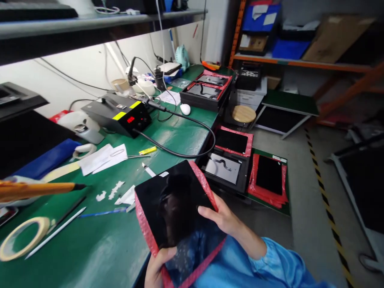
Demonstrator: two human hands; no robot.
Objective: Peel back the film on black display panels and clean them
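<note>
A glossy black screen panel (180, 204) lies on a pink-red bubble-wrap sheet (143, 224), and I hold both tilted at the front edge of the bench. My left hand (159, 262) grips the near left edge, its thumb on the glass and its fingers hidden underneath. On the right edge, my right hand (222, 216) is closed the same way, with the thumb laid on the black surface. A small white tag (164, 174) sits at the panel's far left corner. Reflections cover part of the glass.
The green bench (99, 244) carries masking tape (24, 240), a soldering station (120, 114) and a looping black cable (192, 154). Beyond stands a black tray (199, 102) of panels. Lower right are more panels on red wrap (268, 176), a stool (243, 114) and a shelf rack (300, 62).
</note>
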